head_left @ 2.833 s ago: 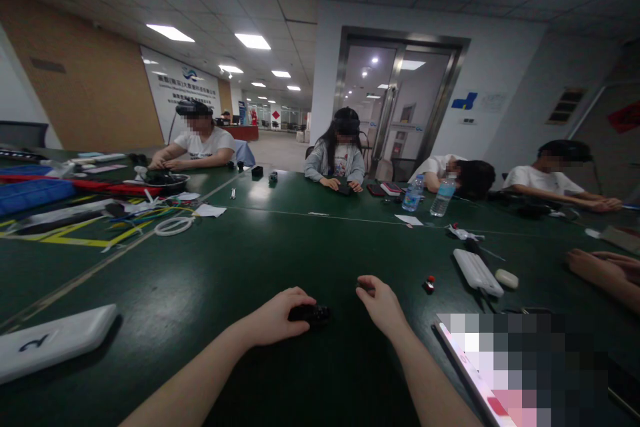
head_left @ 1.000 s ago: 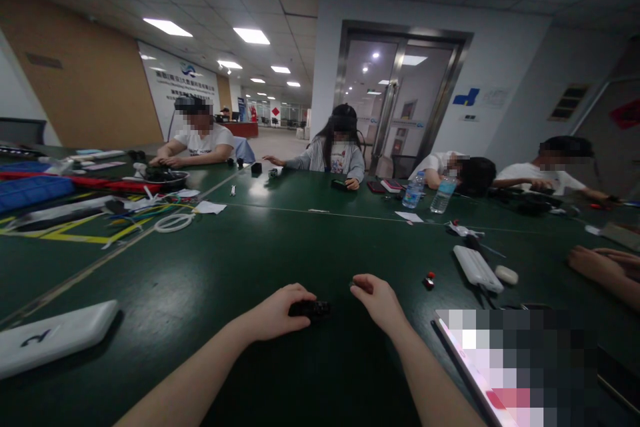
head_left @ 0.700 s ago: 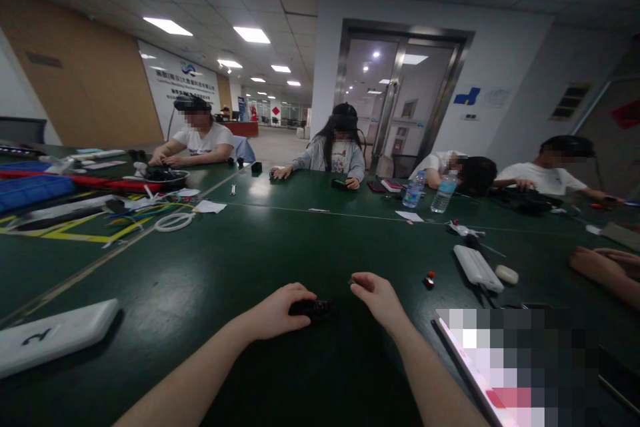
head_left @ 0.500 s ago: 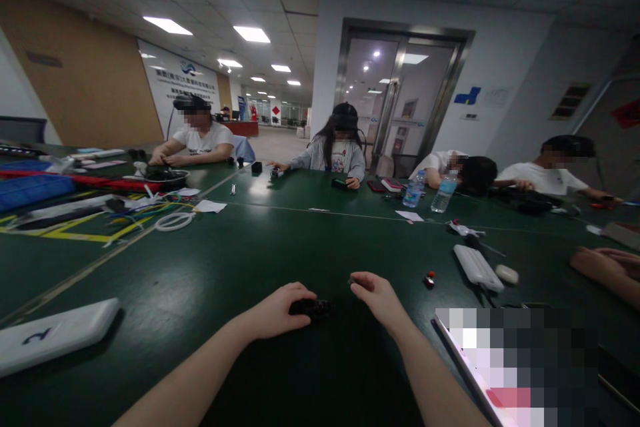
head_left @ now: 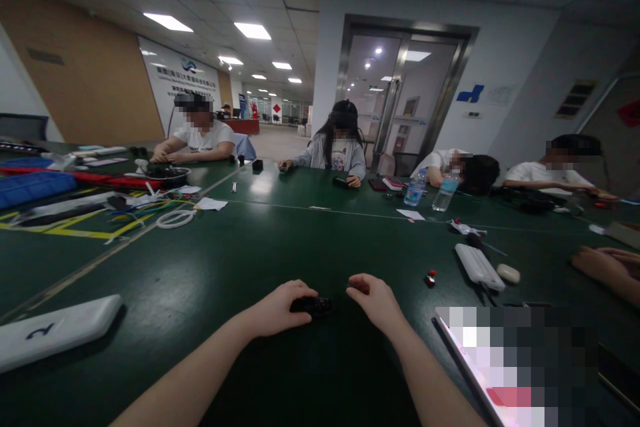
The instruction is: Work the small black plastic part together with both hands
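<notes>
Low in the middle of the head view, my left hand [head_left: 283,309] is closed around the left end of a small black oblong object [head_left: 319,305]. Small details show on its surface, too dim to name. My right hand [head_left: 376,299] hovers just right of that object, apart from it. Thumb and forefinger are pinched together there, with a tiny greyish bit at their tips that I cannot make out. Dark green tabletop [head_left: 260,253] lies under both hands.
A white power bank marked 2 [head_left: 60,333] lies at left. To the right are a small red-and-black item [head_left: 430,278], a white multi-port block [head_left: 477,267], a white case [head_left: 509,273] and a blurred-out screen [head_left: 500,373]. Bottles [head_left: 444,193] and several people are farther off.
My right fingertips have shifted slightly left and down; my left hand keeps its hold on the black object. Across the table, a co-worker's hand has moved a little with a small item.
</notes>
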Available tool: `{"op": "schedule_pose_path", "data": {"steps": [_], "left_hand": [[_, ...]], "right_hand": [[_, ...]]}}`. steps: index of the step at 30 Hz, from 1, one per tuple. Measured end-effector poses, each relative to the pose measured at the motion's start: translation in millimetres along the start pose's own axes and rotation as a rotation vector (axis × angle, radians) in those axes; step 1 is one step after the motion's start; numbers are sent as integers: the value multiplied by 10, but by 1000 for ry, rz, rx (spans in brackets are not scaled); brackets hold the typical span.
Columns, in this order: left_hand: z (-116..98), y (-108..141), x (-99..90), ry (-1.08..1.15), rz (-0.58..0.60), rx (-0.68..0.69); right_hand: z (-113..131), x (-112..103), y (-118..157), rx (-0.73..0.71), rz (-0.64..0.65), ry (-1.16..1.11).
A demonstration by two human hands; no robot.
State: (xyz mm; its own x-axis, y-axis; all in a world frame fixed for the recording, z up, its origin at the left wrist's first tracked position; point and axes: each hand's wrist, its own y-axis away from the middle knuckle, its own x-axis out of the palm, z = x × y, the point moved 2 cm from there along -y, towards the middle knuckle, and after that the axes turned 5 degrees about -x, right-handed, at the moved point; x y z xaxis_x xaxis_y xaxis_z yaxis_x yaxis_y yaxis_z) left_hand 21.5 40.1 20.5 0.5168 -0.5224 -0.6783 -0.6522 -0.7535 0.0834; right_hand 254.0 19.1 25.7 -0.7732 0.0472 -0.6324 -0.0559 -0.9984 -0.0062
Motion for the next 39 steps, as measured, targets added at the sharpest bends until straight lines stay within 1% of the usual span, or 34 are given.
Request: {"op": "schedule_pose_path", "data": {"steps": [4,7,11,13,23,32,39], "left_hand": [[0,-3,22,-1,-29,14],[-40,0,29,4,-39,24],[-80,-2,31,-5,-58,49],[-78,-6,35,-9,-67,52],[-103,7,19,-1,-59,24],[-28,-10,37,12,-54,39],[-42,-14,45,9,-86,26]], "right_hand": [[98,60,45,-89,46,-16],[201,130,108,-169,125,-32],[340,201,199,-303,246,7],[372,218,219,-341,278,37],[379,226,233,-308,310,105],[330,298,184,-315,306,106],[265,303,131,-243,304,70]]}}
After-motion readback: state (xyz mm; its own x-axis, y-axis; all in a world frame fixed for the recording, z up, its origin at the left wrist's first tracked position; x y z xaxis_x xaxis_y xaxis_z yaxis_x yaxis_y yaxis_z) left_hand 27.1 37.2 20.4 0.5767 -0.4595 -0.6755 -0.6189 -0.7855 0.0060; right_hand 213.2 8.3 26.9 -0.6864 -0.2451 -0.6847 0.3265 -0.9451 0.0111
